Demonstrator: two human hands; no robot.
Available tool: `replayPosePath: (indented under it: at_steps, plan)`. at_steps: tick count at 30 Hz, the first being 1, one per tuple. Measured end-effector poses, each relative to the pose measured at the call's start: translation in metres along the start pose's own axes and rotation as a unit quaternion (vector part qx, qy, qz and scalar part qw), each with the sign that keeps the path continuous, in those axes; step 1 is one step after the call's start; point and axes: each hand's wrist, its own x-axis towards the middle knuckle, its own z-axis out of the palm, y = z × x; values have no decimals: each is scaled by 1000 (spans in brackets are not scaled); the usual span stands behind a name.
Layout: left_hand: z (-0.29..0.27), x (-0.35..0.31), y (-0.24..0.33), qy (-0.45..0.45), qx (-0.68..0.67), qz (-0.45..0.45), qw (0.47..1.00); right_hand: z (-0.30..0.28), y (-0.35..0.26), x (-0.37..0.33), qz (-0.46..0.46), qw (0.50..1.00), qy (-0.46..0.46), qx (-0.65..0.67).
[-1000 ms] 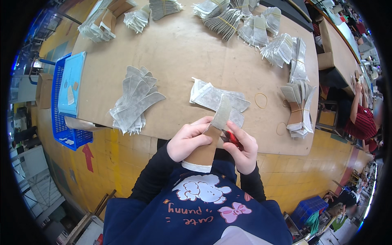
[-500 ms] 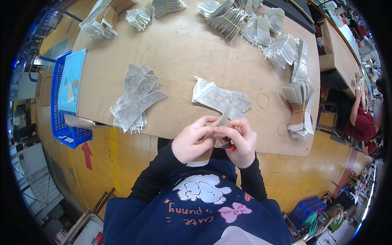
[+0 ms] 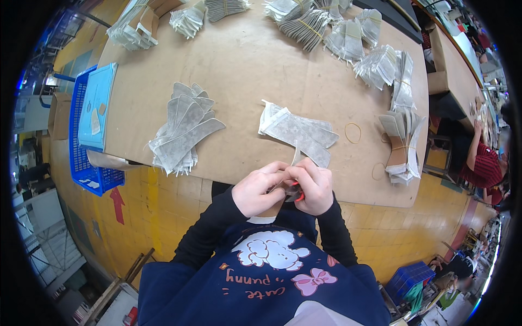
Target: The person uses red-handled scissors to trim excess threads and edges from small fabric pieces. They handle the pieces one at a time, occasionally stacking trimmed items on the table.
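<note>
Close together in front of my body, at the table's near edge, both hands are at work. My left hand (image 3: 258, 189) pinches a grey fabric piece (image 3: 296, 155), seen edge-on with its tip pointing away from me. Small thread snips with red handles (image 3: 298, 196) are gripped in my right hand (image 3: 313, 188), their dark blades close to the left fingers. Whether the blades touch the fabric is hidden by the fingers. Just beyond lies a small loose stack of grey pieces (image 3: 299, 130). A larger fanned stack of similar pieces (image 3: 184, 130) rests to the left.
Banded bundles of grey pieces (image 3: 401, 146) line the right and far sides of the brown table (image 3: 244, 70). A loose rubber band (image 3: 359, 137) lies right of the small stack. At left stands a blue basket (image 3: 81, 163); a co-worker in red (image 3: 484, 163) is at far right.
My right hand has moved slightly left, closer to my left hand, and the snips have come in beside the left fingers. The held piece shows less above the fingers.
</note>
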Motion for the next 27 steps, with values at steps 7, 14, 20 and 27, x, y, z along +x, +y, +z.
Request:
replayPosePath:
  at_steps: [7,14,20,27]
  plan:
    - [-4,2,-1,-62,-98,13,993,6,3,-7,175,892,351,225]
    - [-56,-43,5,307,21,141,941,-45,29,-13,215,817,399,357]
    - [-107,-67,-20,392,486,-117,772,-39,25,-22,317,800,378,342]
    - [-64,-26,-19,371,571,-18,732,-35,20,-27,339,794,374,339]
